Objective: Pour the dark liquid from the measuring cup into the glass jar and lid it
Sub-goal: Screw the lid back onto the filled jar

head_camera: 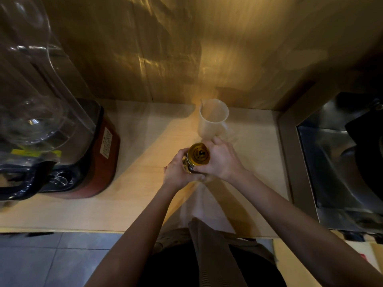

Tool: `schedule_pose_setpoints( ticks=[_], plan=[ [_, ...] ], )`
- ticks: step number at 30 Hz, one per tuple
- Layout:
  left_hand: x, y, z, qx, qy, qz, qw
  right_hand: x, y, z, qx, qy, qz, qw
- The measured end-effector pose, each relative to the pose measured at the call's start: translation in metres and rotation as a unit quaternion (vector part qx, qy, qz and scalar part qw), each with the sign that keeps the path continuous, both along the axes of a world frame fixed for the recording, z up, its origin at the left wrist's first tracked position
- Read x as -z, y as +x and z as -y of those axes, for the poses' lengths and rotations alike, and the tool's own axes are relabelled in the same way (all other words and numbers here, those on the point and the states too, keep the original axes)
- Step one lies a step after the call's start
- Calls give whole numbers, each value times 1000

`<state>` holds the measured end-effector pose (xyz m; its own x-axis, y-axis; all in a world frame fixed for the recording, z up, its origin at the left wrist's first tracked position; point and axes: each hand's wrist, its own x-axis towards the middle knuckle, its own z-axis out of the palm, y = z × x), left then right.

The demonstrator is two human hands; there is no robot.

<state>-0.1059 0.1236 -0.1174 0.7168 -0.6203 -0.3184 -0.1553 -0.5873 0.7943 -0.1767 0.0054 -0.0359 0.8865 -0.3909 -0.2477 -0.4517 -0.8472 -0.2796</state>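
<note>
Warm wood panelling backs the pale tabletop (pixel 145 141), with a blender (pixel 62 141) far left and a steel sink (pixel 331 162) right. My measuring cup (pixel 213 117) stands looking empty just behind the glass jar (pixel 189 167). Left hand (pixel 178 172) has its grip closed round the jar; right hand (pixel 219 160) clamps the gold lid (pixel 199 154). I judge a cross-threaded lid would leak, and a hard twist could tip the jar.

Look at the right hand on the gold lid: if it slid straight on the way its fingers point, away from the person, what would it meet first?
Most likely the measuring cup, standing just beyond the right hand on the counter. The gap looks small, though depth is hard to judge from above.
</note>
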Motion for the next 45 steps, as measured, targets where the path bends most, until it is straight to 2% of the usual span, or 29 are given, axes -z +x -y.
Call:
schedule_pose_setpoints(
  ticks=[10, 16, 20, 27, 29, 32, 35, 38, 45],
  plan=[
    [1, -1, 1, -11, 4, 4, 1000, -1, 9, -13, 50, -56, -26, 997],
    [1, -1, 1, -10, 1, 0, 1000, 4, 3, -20, 105, -30, 9, 994],
    [0, 0, 1, -9, 3, 0, 1000, 1, 2, -18, 120, -5, -1, 993],
    [-2, 0, -1, -1, -6, -7, 1000, -19, -7, 7, 83, -19, -88, 992],
    [-2, 0, -1, 2, -7, -6, 1000, -19, -4, 14, 40, -13, -86, 995],
    [-1, 0, -1, 1, -5, -5, 1000, -12, 2, 11, -21, 45, -86, 995],
    [0, 0, -1, 3, -5, -5, 1000, -5, 6, 7, -58, 22, -64, 996],
    [0, 0, -1, 1, -3, -2, 1000, -6, 5, 10, -81, 0, -36, 996],
    [1, 0, 0, 1, 0, 2, 1000, 0, 7, 9, -76, -19, -39, 996]
  ],
)
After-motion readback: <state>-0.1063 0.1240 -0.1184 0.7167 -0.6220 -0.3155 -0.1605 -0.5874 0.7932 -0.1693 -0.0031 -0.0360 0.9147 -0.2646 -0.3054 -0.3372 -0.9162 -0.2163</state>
